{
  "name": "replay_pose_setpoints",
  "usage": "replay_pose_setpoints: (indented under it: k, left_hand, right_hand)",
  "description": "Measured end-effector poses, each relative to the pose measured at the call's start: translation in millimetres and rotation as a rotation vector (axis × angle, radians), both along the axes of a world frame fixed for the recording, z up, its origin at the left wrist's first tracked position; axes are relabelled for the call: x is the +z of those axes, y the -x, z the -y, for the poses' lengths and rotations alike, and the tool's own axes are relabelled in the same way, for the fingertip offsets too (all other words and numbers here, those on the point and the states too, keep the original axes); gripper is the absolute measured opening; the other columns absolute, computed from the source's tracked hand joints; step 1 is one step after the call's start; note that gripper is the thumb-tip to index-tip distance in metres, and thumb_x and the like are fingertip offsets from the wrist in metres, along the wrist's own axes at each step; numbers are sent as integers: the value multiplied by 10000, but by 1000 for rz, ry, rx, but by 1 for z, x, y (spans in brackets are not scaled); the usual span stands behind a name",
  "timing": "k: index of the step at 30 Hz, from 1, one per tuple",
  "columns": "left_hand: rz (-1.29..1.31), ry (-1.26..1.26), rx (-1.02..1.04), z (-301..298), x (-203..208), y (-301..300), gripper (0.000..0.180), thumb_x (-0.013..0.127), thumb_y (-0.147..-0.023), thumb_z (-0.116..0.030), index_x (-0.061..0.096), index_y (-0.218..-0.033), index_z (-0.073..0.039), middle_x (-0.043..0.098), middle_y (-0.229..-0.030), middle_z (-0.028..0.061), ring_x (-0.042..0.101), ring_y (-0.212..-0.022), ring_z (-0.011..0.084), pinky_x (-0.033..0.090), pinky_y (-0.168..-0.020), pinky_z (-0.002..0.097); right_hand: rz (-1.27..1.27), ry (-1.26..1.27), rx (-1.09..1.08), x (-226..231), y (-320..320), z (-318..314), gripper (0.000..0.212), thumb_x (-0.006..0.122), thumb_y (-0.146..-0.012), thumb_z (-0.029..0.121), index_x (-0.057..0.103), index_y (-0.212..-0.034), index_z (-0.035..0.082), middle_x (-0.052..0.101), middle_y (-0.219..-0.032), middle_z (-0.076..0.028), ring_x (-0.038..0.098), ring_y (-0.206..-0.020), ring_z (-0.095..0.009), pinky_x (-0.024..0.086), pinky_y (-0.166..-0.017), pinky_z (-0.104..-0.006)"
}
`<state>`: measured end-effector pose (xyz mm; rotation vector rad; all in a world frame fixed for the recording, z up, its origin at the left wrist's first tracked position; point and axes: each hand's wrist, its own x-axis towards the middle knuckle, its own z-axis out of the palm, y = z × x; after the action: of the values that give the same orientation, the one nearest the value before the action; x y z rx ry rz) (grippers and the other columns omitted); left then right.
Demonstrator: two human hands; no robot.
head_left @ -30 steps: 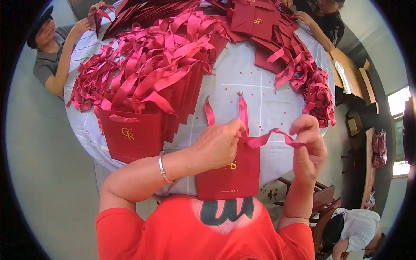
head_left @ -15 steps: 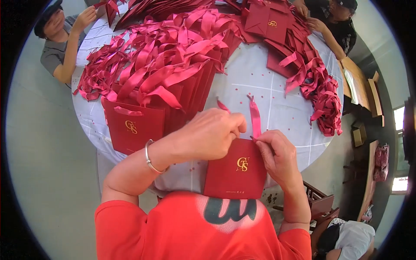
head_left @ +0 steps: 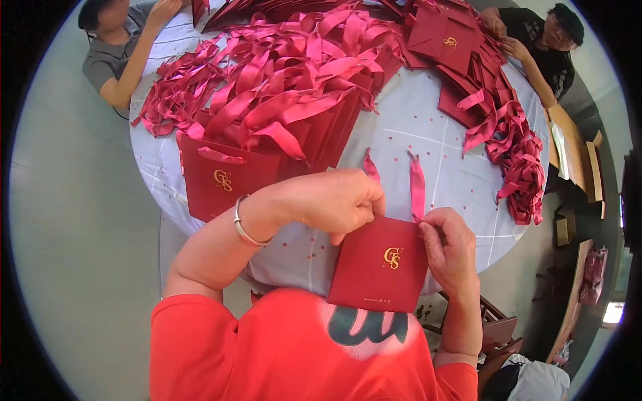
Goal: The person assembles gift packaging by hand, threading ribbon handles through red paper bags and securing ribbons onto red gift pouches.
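Note:
A small dark-red paper bag (head_left: 378,271) with a gold emblem lies flat before me at the table's near edge, its bottom against my shirt. My right hand (head_left: 453,248) pinches the bag's top right corner, where a pink ribbon (head_left: 417,184) runs away over the cloth to a dark tip. My left hand (head_left: 344,200), a silver bangle at its wrist, is closed at the top left edge of the bag. A second pink ribbon end (head_left: 371,167) shows just beyond its knuckles. What its fingertips pinch is hidden.
Left of my arm stands a row of red bags (head_left: 231,180) topped by a heap of pink ribbons (head_left: 287,80). More bags (head_left: 445,40) and bunched ribbons (head_left: 521,174) line the right side of the round table (head_left: 394,134). Two people work across from me.
The whole view has shifted, so the table and bags sit further right. My left hand has come down to the bag's top edge. My right hand stays at the corner.

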<state>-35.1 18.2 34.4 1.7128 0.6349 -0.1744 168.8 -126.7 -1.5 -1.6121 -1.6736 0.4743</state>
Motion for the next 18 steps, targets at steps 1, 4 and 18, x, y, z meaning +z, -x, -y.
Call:
replay_pose_setpoints:
  k: [1, 4, 18]
  left_hand:
    - [-10, 15, 1, 1, -6, -1, 186, 510, -890, -13, 624, -1027, 41, 633, -676, 62, 650, -547, 121, 477, -518, 272]
    - [21, 39, 73, 6, -16, -7, 195, 512, -897, -18, 625, -1043, 46, 643, -694, 71, 643, -540, 122, 474, -510, 272]
    - [53, -133, 115, 13, -20, -6, 208, 561, -872, -52, 688, -1019, 22, 676, -695, 112, 640, -559, 143, 505, -552, 314]
  right_hand:
    - [-13, 38, -26, 2, 1, 0, 76, 647, -876, -1, 583, -915, 8, 613, -813, -134, 607, -690, -309, 489, -630, -370]
    - [36, 61, -70, 1, -1, -6, 55, 637, -890, 14, 589, -915, 9, 611, -793, -133, 612, -692, -297, 486, -631, -366]
    - [-365, 13, -121, 6, 20, -2, 101, 637, -898, -39, 669, -992, -18, 672, -802, -49, 598, -684, -67, 465, -596, -205]
